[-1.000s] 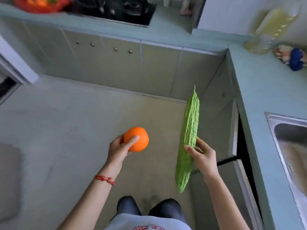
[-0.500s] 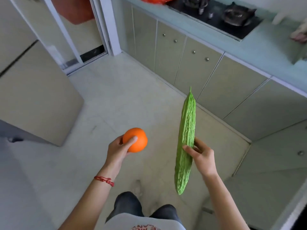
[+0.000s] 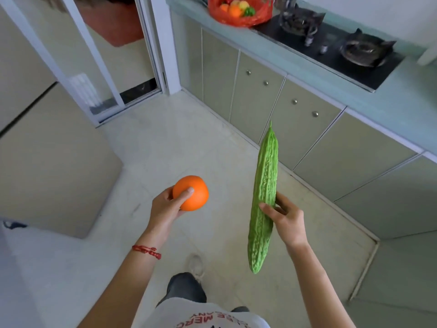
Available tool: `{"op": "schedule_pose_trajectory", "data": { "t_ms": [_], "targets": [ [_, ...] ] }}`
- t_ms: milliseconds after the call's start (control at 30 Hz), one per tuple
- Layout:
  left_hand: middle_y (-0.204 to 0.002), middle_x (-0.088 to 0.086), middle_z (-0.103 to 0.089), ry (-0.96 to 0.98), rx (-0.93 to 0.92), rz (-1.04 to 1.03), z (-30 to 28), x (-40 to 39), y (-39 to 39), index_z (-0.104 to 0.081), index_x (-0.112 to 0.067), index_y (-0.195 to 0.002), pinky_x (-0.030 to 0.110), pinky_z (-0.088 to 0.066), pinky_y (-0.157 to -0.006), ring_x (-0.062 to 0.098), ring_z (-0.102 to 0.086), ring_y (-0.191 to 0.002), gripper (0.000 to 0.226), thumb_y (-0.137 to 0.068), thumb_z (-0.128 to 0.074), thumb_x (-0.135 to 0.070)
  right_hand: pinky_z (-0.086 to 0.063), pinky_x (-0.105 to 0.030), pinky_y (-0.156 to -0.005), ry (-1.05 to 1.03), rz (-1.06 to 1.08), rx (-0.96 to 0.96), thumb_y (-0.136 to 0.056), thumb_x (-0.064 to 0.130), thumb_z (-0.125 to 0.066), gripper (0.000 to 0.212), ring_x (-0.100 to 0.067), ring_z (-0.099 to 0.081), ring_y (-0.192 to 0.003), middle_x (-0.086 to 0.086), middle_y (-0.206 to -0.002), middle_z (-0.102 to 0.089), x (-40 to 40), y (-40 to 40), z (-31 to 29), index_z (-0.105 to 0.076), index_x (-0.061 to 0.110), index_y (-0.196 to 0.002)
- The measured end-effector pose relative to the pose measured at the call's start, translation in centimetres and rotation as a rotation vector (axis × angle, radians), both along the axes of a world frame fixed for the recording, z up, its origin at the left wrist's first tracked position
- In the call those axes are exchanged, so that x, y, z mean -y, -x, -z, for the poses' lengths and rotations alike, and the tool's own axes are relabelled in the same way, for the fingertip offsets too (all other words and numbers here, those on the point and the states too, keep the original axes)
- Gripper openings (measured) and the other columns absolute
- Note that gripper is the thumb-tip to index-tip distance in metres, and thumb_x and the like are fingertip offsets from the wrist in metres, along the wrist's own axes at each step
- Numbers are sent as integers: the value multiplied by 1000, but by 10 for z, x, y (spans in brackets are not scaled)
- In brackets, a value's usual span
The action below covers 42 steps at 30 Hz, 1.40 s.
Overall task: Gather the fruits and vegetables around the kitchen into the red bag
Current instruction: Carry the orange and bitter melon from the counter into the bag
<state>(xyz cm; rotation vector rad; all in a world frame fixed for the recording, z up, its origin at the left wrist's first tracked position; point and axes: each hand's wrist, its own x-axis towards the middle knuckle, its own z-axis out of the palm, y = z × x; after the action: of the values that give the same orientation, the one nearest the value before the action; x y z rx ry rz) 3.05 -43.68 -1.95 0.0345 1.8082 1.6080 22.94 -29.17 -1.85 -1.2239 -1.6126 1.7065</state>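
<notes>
Near the middle of the frame, the left hand is wrapped around an orange, the thumb pressed on its near face and the fingers hidden behind it. A red string bracelet circles that wrist, lower and to the left. Just right of centre, the right hand grips a bitter gourd a little below its middle, fingers curled round it from the right; the gourd stands nearly upright, its pointed stem end toward the cabinets and its blunt end hanging down toward the floor. Orange and gourd are apart, both held in the air above the pale floor. At the top of the frame, right of centre, the red bag sits open on the pale blue counter, with orange, yellow and green produce showing inside. It lies just left of a black gas hob with two burners, which runs toward the upper right. Grey-green cabinet doors with small round knobs run beneath the counter, diagonally from top centre to the right edge. A sliding door frame stands at upper left. Along the bottom edge, dark trousers, a shoe and a white shirt with red lettering show.
</notes>
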Motion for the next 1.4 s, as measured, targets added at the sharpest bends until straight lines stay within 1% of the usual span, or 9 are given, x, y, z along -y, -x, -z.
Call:
{"op": "schedule_pose_trajectory", "data": {
  "t_ms": [133, 333, 567, 667, 900, 1033, 1200, 1300, 1400],
  "targets": [
    [-113, 11, -59, 1, -38, 40, -5, -38, 68, -57, -10, -110, 33, -51, -76, 25, -60, -100, 33, -80, -68, -22, -51, -15, -58, -16, 14, -12, -78, 4, -69, 34, -7, -69, -71, 2, -89, -72, -34, 63, -7, -64, 9, -112],
    [-111, 10, -58, 2, -43, 44, -9, -100, 138, -56, -10, -113, 34, -51, -78, 25, -59, -100, 35, -81, -67, -21, -52, -16, -59, -40, 0, -31, -78, 5, -70, 32, -8, -69, -73, 1, -91, -72, -91, 142, -15, -65, 12, -108],
    [-114, 10, -57, 4, -37, 14, 2, -190, 213, -54, -4, -121, 34, -51, -78, 25, -58, -101, 46, -81, -68, -23, -50, -14, -57, -59, -30, -14, -78, 4, -70, 27, -4, -67, -69, 4, -84, -72, -186, 222, -8, -67, 9, -105],
    [-115, 12, -59, -21, -43, 8, 1, -235, 247, -56, -3, -120, 34, -52, -79, 22, -60, -101, 46, -81, -67, -25, -50, -14, -58, -46, -31, -31, -77, 4, -71, 29, -4, -67, -67, 9, -80, -71, -236, 259, -8, -67, 15, -103],
    [-107, 11, -60, -18, -57, -34, -19, -352, 319, -57, -2, -115, 37, -52, -80, 22, -59, -95, 39, -81, -66, -21, -51, -15, -61, -34, -60, -73, -77, 5, -70, 30, -6, -66, -71, 3, -85, -71, -352, 345, -24, -68, 18, -104],
    [-95, 1, -60, -25, -46, -41, -26, -399, 359, -57, -9, -106, 36, -51, -81, 16, -59, -90, 28, -82, -65, -21, -54, -19, -68, -38, -66, -57, -76, 7, -71, 31, -10, -65, -77, 5, -86, -72, -401, 387, -25, -68, 30, -95],
    [-101, 2, -61, -8, -58, -5, -24, -455, 415, -59, -9, -112, 38, -52, -85, 20, -59, -96, 35, -81, -66, -24, -53, -23, -65, -36, -58, -47, -76, 6, -71, 29, -14, -64, -76, 7, -82, -71, -458, 440, -20, -70, 26, -97],
    [-99, 1, -61, -16, -67, 28, -20, -497, 456, -59, -9, -110, 39, -52, -85, 18, -60, -94, 32, -82, -65, -23, -56, -29, -75, -56, -46, -42, -76, 8, -72, 31, -18, -66, -84, 7, -86, -72, -494, 477, -16, -67, 35, -90],
    [-99, 3, -61, -40, -76, 59, -18, -542, 502, -60, -6, -111, 38, -53, -84, 15, -60, -91, 33, -82, -65, -21, -56, -27, -76, -77, -33, -40, -76, 9, -72, 34, -17, -66, -85, 9, -87, -71, -529, 518, -13, -65, 40, -88]
  ]
}}
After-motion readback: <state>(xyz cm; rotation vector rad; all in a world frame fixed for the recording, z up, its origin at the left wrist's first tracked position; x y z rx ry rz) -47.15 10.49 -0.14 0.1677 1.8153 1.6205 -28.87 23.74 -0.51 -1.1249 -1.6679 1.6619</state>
